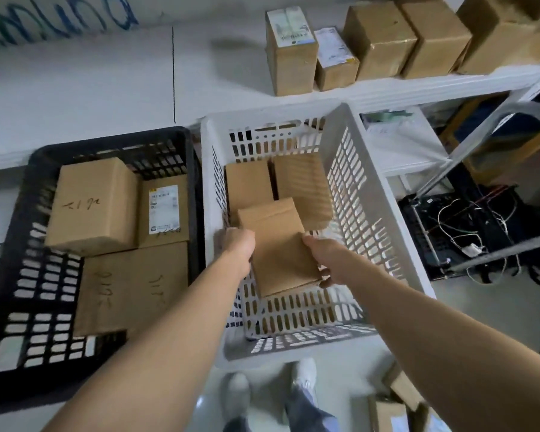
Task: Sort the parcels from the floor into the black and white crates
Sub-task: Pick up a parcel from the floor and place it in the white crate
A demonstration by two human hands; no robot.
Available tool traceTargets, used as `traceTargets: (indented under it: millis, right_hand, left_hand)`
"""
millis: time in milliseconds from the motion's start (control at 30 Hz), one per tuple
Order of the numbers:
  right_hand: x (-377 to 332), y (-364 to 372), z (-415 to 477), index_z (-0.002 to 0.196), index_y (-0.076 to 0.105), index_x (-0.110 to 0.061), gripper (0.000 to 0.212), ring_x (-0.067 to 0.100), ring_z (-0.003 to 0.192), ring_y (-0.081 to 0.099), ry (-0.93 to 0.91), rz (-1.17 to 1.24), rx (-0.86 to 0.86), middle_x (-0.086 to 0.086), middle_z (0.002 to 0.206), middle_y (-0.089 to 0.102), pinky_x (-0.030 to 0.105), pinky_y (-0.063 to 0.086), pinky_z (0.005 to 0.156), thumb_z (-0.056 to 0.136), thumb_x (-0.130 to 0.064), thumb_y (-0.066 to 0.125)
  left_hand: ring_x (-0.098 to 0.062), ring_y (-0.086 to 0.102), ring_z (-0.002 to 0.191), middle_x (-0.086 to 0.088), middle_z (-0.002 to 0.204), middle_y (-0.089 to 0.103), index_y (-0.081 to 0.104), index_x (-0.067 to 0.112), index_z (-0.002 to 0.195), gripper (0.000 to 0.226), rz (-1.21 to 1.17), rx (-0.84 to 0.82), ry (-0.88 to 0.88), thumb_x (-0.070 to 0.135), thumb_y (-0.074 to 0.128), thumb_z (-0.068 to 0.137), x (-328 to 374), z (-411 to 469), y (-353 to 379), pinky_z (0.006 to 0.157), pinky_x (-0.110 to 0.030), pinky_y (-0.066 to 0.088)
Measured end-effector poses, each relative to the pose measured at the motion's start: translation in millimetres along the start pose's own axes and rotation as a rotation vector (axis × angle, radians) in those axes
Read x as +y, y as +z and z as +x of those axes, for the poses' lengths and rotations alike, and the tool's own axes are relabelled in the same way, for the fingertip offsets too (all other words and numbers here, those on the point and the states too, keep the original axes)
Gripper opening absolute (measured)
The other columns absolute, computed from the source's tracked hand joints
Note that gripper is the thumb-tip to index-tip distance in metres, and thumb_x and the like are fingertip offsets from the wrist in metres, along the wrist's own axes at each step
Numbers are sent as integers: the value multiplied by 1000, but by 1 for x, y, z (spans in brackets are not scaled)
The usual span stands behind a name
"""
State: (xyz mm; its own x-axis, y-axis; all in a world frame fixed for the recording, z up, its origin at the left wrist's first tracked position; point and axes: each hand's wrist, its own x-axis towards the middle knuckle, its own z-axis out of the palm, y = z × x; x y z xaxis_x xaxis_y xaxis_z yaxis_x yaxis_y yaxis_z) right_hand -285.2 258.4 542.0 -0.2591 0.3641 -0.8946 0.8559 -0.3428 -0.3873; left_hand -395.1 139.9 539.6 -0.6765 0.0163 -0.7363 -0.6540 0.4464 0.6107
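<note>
A plain brown parcel (278, 244) hangs inside the white crate (365, 194), held from both sides. My left hand (239, 247) grips its left edge and my right hand (323, 255) grips its right edge, thumb under the near corner. Two more brown parcels (300, 182) lie at the far end of the white crate. The black crate (19, 251) stands to the left and holds three parcels: one with handwriting (91, 207), one with a white label (164, 210) and a larger flat one (131, 285).
A white shelf (418, 85) above the crates carries several cardboard boxes (378, 39). More parcels (393, 403) lie on the floor at the lower right, near my feet (268, 388). A black box with loose wires (455, 235) and a metal frame sit to the right.
</note>
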Motion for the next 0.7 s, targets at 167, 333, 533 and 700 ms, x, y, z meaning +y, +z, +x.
traceTargets:
  millis: [167, 333, 533, 700]
  right_hand:
    - [-1, 32, 34, 125, 45, -11, 47, 31, 107, 47, 19, 1, -123, 11, 126, 46, 46, 45, 84, 96, -48, 45]
    - [-8, 40, 50, 138, 40, -6, 70, 35, 119, 49, -19, -144, -105, 14, 138, 45, 50, 49, 88, 89, -55, 52]
    - [-10, 38, 52, 132, 43, -7, 63, 34, 106, 54, -29, -252, -91, 12, 117, 49, 42, 50, 73, 92, -55, 47]
    - [-19, 43, 57, 134, 38, -7, 61, 39, 103, 55, -13, -292, -96, 17, 120, 47, 45, 50, 69, 95, -54, 39]
  left_hand:
    - [-22, 54, 100, -15, 126, 57, 53, 4, 129, 36, 80, -10, -38, 15, 46, 95, -10, 25, 6, 90, -34, 46]
    - [-27, 50, 112, -10, 128, 53, 52, 9, 129, 37, 76, 72, -90, 17, 42, 94, -15, 37, 11, 102, -40, 40]
    - [-32, 51, 120, -19, 134, 51, 46, -2, 133, 38, 295, 33, -91, 10, 36, 98, -17, 37, 13, 97, -38, 43]
    - [-35, 45, 129, -23, 140, 45, 42, -6, 135, 39, 341, 37, -79, 9, 34, 100, -14, 43, 13, 102, -38, 39]
